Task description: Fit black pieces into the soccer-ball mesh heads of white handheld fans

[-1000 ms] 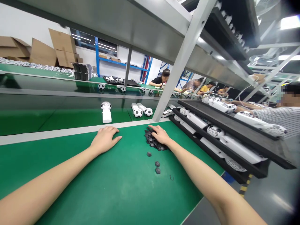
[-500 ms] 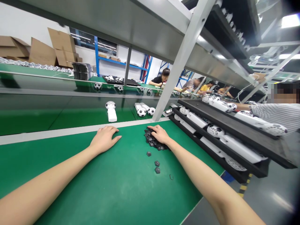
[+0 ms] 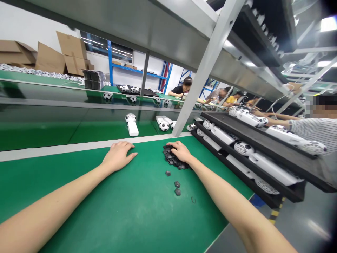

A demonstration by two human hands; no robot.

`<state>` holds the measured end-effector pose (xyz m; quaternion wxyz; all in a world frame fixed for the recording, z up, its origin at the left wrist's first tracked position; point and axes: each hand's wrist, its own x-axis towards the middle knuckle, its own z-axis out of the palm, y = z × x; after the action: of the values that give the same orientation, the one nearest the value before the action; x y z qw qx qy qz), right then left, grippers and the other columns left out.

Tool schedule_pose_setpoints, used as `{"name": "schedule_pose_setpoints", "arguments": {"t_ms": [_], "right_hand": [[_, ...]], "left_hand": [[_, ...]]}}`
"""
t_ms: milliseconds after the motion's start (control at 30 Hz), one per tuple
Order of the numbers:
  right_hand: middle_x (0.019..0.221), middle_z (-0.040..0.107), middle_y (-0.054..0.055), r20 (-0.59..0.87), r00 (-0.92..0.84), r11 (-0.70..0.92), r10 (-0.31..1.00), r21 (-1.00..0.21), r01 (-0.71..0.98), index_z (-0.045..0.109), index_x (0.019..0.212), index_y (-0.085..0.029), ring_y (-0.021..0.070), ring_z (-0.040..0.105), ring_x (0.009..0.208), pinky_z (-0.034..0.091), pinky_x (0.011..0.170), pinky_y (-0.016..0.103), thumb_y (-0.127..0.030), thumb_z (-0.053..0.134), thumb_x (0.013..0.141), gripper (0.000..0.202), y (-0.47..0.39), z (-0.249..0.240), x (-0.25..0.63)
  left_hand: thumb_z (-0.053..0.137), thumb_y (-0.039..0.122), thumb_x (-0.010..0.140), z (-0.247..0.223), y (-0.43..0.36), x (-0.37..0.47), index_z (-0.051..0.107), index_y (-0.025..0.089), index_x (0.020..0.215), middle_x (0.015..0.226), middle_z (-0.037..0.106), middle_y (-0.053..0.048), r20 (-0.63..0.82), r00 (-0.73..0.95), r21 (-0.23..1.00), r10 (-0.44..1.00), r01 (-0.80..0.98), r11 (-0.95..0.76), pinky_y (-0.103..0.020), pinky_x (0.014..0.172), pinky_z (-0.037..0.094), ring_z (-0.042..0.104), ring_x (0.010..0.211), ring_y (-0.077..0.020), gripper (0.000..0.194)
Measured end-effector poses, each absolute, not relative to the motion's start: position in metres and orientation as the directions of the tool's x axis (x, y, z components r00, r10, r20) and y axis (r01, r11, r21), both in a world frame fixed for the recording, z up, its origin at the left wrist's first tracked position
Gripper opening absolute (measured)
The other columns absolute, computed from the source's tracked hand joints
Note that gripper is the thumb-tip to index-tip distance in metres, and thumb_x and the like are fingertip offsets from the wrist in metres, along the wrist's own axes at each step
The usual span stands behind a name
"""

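While tabletop point(image 3: 149, 172) separates both hands point(image 3: 117, 156) point(image 3: 181, 153), black pieces point(image 3: 170, 159) pile near the far edge point(image 3: 147, 139).

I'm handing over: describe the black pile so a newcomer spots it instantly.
Find the green tabletop, then the slanted grey post at its far edge. Near the post's foot, partly under the right hand, lies the pile of black pieces. Unlike the three loose black pentagons closer in, its pieces are heaped.

The lone white ball-headed unit point(image 3: 132, 127) has slid rightward along the belt at centre frame — so has the pair point(image 3: 164, 126), one ball now partly behind the post point(image 3: 202, 77). Upper centre-left, the far balls point(image 3: 107, 95) have shifted left — and at right, the striped-sleeved arm point(image 3: 279, 116) reaches farther leftward.
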<state>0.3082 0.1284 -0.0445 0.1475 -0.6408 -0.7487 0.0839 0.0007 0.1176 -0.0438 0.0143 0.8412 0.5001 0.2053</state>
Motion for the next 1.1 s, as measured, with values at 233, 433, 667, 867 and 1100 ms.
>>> {"name": "schedule_pose_setpoints", "arguments": {"t_ms": [233,433,667,867,1100], "right_hand": [[0.101,0.051,0.002,0.137,-0.148,0.185,0.979,-0.311,0.932,0.054,0.115,-0.033,0.0177,0.048,0.099,0.035,0.088,0.031,-0.025,0.042,0.082,0.037,0.1274,-0.0467,0.3090],[0.100,0.051,0.002,0.155,-0.161,0.203,0.975,-0.312,0.928,0.055,0.114,-0.033,0.0171,0.048,0.098,0.035,0.089,0.031,-0.027,0.042,0.082,0.035,0.1274,-0.0487,0.3111],[0.101,0.052,0.002,0.168,-0.170,0.217,0.971,-0.319,0.923,0.056,0.112,-0.033,0.0172,0.048,0.099,0.035,0.089,0.032,-0.029,0.042,0.082,0.033,0.1270,-0.0496,0.3126],[0.101,0.053,0.002,0.171,-0.168,0.216,0.971,-0.319,0.923,0.057,0.110,-0.031,0.0179,0.048,0.100,0.036,0.089,0.032,-0.029,0.043,0.082,0.031,0.1264,-0.0480,0.3120],[0.100,0.053,0.002,0.170,-0.165,0.214,0.971,-0.327,0.920,0.058,0.108,-0.030,0.0178,0.048,0.099,0.035,0.089,0.033,-0.029,0.043,0.081,0.030,0.1254,-0.0468,0.3107]], "left_hand": [[0.041,0.047,0.082,-0.0448,0.1182,0.0000,0.057,0.021,0.102,0.111,0.059,-0.007,0.333,0.415,0.228,0.847,0.836,-0.499,-0.043,0.088,0.037,0.049,0.106,-0.0261,0.036],[0.042,0.047,0.082,-0.0448,0.1179,0.0000,0.057,0.021,0.102,0.110,0.059,-0.007,0.336,0.418,0.229,0.844,0.833,-0.504,-0.043,0.087,0.037,0.049,0.105,-0.0257,0.036],[0.041,0.047,0.082,-0.0464,0.1191,0.0003,0.058,0.021,0.102,0.111,0.059,-0.007,0.343,0.419,0.230,0.841,0.830,-0.508,-0.043,0.088,0.036,0.048,0.106,-0.0265,0.037],[0.041,0.048,0.082,-0.0472,0.1195,0.0005,0.058,0.021,0.102,0.111,0.059,-0.007,0.345,0.419,0.236,0.840,0.827,-0.510,-0.043,0.088,0.036,0.048,0.106,-0.0264,0.037],[0.042,0.047,0.082,-0.0466,0.1193,0.0006,0.058,0.021,0.102,0.110,0.059,-0.007,0.345,0.418,0.241,0.841,0.826,-0.509,-0.042,0.088,0.036,0.049,0.105,-0.0266,0.037]]}}
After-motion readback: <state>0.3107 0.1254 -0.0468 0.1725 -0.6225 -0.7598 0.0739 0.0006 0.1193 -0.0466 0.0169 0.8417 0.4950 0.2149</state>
